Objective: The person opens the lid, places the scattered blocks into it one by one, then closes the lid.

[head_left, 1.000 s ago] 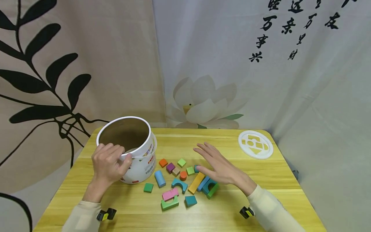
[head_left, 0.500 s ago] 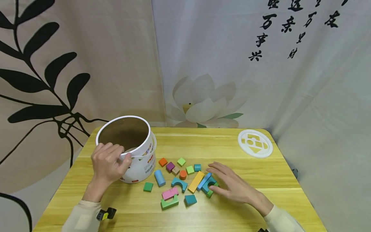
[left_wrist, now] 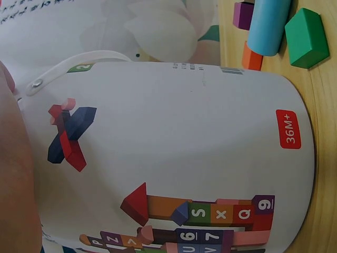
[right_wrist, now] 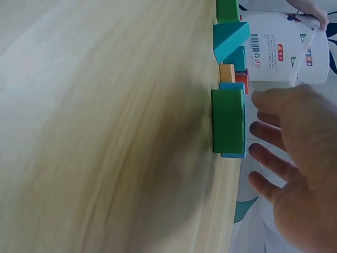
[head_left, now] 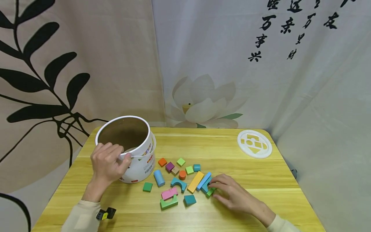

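My left hand (head_left: 107, 164) grips the near rim of a white toy bucket (head_left: 140, 169), thumb outside and fingers over the edge. The bucket's printed wall (left_wrist: 158, 132) fills the left wrist view. At the right end of the scattered blocks, my right hand (head_left: 234, 196) hovers with loosely bent fingers by a green block (head_left: 210, 192) and a blue arch block (head_left: 204, 187). In the right wrist view the green block (right_wrist: 227, 121) stands just beyond the fingertips, and nothing shows pinched between them. Beside the arch lie a long blue block (head_left: 204, 181) and a yellow-orange block (head_left: 195, 182).
Several more blocks lie between the hands, among them a pink block (head_left: 169, 193), a teal block (head_left: 189, 200) and a blue cylinder (head_left: 159, 178). A white lid with cut-out shapes (head_left: 255, 154) lies at the back right of the wooden table (head_left: 246, 222). Curtains hang behind.
My right hand has drawn back from over the blocks toward the right and front, then lowered beside the green block with its fingers bending more. The left hand and bucket stay put.
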